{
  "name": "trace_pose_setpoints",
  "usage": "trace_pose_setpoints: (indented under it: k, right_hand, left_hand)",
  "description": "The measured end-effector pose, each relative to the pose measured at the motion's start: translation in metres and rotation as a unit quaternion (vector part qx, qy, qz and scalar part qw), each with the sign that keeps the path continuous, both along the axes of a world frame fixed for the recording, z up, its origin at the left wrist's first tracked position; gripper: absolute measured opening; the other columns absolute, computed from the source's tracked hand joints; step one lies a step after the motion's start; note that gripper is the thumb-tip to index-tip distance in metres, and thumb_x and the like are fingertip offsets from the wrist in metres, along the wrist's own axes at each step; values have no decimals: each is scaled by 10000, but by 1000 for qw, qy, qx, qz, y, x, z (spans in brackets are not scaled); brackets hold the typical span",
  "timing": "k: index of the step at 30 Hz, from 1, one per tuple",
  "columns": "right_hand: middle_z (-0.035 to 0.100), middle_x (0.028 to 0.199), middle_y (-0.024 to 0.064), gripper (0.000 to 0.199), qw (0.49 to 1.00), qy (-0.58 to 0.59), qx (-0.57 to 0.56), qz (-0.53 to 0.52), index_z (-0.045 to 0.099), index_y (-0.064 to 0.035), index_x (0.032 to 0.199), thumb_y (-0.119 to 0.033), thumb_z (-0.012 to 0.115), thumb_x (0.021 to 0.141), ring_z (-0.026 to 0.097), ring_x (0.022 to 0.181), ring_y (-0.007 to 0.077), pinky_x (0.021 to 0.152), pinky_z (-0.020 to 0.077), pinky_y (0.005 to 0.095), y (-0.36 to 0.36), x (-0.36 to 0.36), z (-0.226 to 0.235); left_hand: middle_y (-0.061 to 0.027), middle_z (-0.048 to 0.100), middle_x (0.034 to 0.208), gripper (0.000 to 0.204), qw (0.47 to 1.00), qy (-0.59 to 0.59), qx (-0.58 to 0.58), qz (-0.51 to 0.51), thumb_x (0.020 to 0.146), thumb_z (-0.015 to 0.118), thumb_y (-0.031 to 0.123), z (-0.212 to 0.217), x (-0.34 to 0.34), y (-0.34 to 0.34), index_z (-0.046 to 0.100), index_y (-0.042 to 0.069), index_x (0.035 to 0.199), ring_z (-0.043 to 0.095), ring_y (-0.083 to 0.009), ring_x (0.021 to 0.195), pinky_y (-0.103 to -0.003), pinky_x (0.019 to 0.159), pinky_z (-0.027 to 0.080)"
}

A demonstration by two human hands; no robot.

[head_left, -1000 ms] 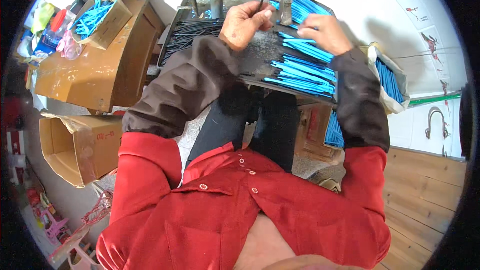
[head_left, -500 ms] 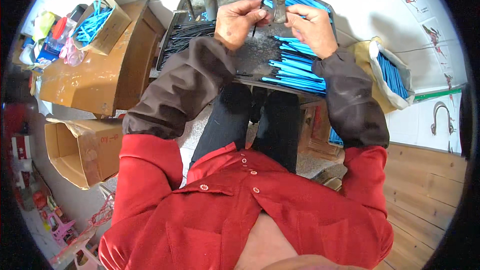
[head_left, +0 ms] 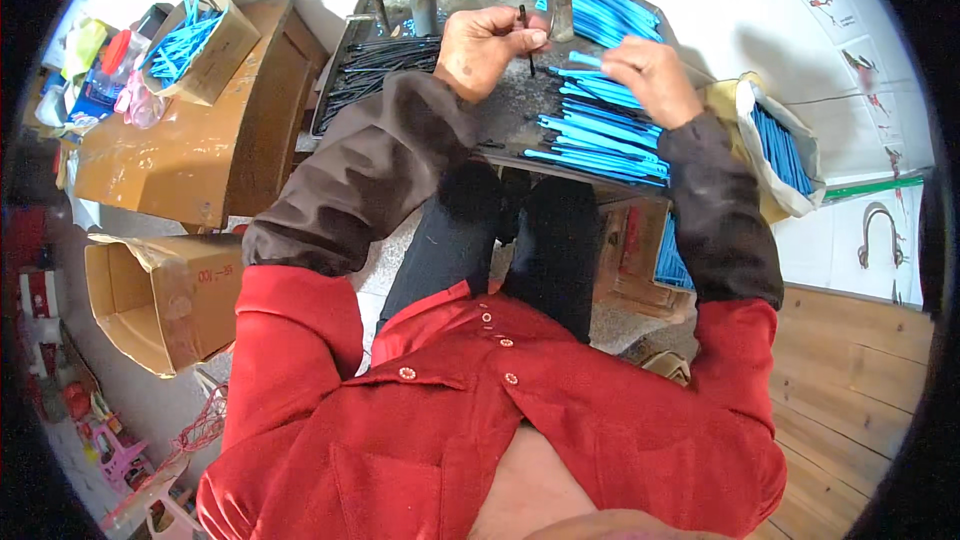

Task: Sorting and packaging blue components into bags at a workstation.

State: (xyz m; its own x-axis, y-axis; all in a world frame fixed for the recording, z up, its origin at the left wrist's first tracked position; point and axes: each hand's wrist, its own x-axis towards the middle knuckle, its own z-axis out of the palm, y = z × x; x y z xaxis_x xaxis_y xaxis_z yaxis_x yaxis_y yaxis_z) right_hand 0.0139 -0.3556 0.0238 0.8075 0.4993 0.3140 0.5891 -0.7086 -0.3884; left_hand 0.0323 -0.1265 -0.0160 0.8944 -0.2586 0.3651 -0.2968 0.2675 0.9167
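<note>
Pinching a slim black stick [head_left: 532, 62] between thumb and fingers, the left hand [head_left: 490, 52] is hovering over the tray [head_left: 505, 105], just beside the metal post [head_left: 558, 10]; the right hand [head_left: 650, 80] is curling over the right-hand bundles, a short stretch of blue stick [head_left: 584, 59] showing at its fingertips, and I cannot tell whether it is gripping that or merely touching it. Work is looking well under way but far from finished, I'd judge: a thick heap of black sticks [head_left: 385, 65] is lying loose at the tray's left, while blue sticks [head_left: 605, 135] are fanning out along the right, dark tips showing among them. More blue ones are filling the box [head_left: 222, 58] and the bag [head_left: 800, 206]; which count as done, the view isn't telling. As for looks, the held stick is appearing thin, straight and dark, poking out above and below the grip; the blue ones are gleaming bright, mostly lying side by side.
</note>
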Motion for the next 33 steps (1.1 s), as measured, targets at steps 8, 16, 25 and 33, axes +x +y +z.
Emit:
trace_pose_setpoints:
  k: [8,16,25,33]
  right_hand:
    - [596,712,88,143,984,-12,175,-16,622,5,822,-122,609,757,561,640,168,583,427,254,41,-7,12]
    - [536,683,0,96,925,202,315,-65,602,32,806,-62,588,787,482,621,79,547,377,208,55,-2,15]
    - [519,660,38,58,992,-61,109,13,590,33,771,-10,591,732,481,598,100,532,374,218,57,-2,27]
    - [548,694,133,122,995,-69,-21,-75,591,12,755,-109,575,758,551,632,263,577,423,324,15,-35,1]
  left_hand:
    - [-41,614,726,140,1000,22,-18,10,779,602,43,-1,8,1,627,-11,906,554,-97,642,-218,599,459]
    - [-13,589,640,105,999,14,3,30,741,637,52,0,10,-3,648,-10,825,514,-63,586,-207,537,423]
    - [-5,605,660,121,974,-44,193,105,764,610,63,9,2,0,648,-6,855,529,-73,595,-219,575,452]
    - [-6,580,705,178,970,-155,99,156,778,609,121,31,-16,64,629,28,929,495,-51,651,-218,592,414]
